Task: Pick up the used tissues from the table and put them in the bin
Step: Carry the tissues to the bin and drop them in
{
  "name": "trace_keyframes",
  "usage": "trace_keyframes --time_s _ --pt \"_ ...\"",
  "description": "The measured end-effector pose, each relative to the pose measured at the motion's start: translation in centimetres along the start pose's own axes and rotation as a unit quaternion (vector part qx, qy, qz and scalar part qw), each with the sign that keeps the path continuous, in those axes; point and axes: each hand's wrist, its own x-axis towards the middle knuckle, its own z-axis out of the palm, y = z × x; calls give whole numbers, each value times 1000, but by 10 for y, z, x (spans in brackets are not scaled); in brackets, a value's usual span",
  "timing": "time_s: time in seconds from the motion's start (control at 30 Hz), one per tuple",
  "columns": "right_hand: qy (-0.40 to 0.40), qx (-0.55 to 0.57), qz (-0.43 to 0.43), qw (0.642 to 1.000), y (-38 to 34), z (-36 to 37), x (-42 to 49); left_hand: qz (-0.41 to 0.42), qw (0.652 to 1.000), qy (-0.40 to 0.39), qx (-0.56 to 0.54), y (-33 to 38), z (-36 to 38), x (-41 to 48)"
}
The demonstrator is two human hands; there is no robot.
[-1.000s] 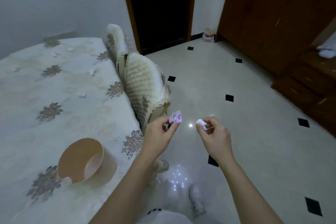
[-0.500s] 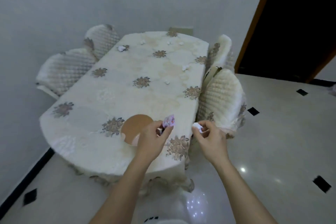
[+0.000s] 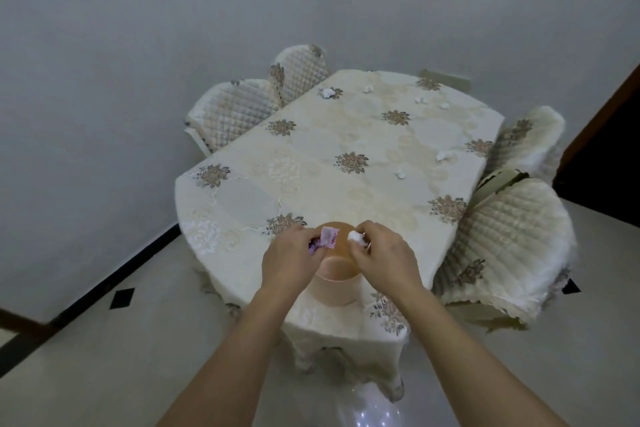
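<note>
both my hands are over the mouth of the peach-coloured bin (image 3: 334,282), which stands on the table (image 3: 242,204) near its front edge. left hand (image 3: 289,260): fingers closed around a pink and purple wrapper (image 3: 323,240), one pale pink end sticking out past the thumb above the bin opening. right hand (image 3: 382,255): fingers pinched on a small crumpled white tissue (image 3: 355,237), held just above the bin's right rim. neither item has left my grip. the table carries a cream lace cloth with brown flower motifs. loose tissues lie on the far half, well apart from the bin: one at the far left edge (image 3: 326,92), one near it toward the back (image 3: 366,89), one at the back centre (image 3: 421,100), one further right (image 3: 445,105), one by the right edge (image 3: 442,155), and one nearer the middle (image 3: 401,174). quilted chairs stand around the table, two on the left (image 3: 235,111) and two on the right (image 3: 509,239). contents of the bin cannot be made out; my hands cover most of the opening.
</note>
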Motion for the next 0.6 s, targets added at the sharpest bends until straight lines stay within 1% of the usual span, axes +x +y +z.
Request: trace_keyframes --time_s 0.1,0.2,0.3,0.37,0.47,0.6 --pt "-4 -23 -15 1000 -1 3 6 -7 1000 -17 16 -1 8 8" --pt "-13 -34 -7 999 2 8 12 -9 998 -45 49 -2 16 18" --pt "-69 -71 -3 995 10 11 14 2 989 -106 107 -4 19 22" --pt "-87 -110 -21 990 17 13 14 12 983 -128 130 -6 18 21" --pt "-57 -146 -51 986 19 9 13 34 985 -101 134 -7 18 17" --pt "-12 -143 -78 987 11 1 13 64 987 -45 137 -3 14 14"
